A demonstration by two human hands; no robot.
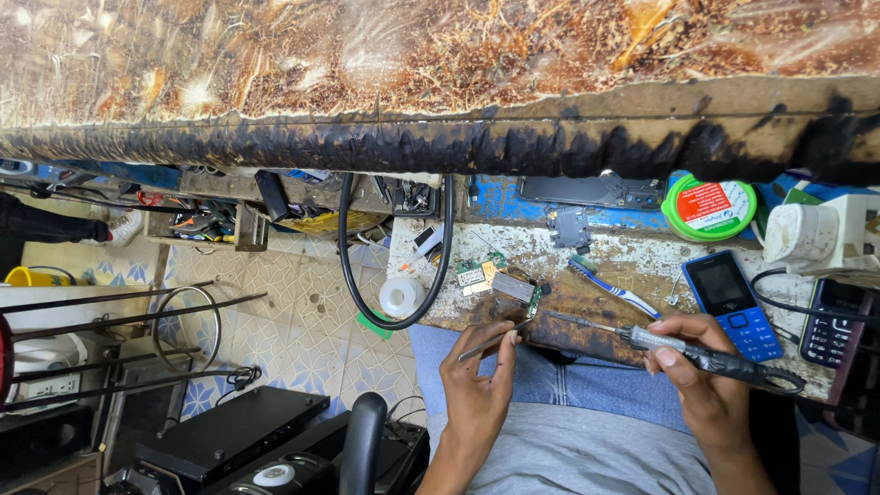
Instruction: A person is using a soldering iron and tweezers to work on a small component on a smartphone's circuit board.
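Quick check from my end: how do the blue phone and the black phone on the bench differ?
The blue phone shows whole, screen and keypad up, while the black phone is cut off at the frame's right edge. The blue phone lies nearer the right hand, which holds a soldering iron; the black phone sits farther right, beyond a black cable. Both are small keypad phones lying face up on the workbench.

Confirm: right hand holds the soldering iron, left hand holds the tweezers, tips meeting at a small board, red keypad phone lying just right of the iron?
One thing is off: the keypad phone just right of the soldering iron is blue, not red, as the head view shows. The rest holds: right hand on the iron, left hand on the tweezers, tips meeting at the small board.
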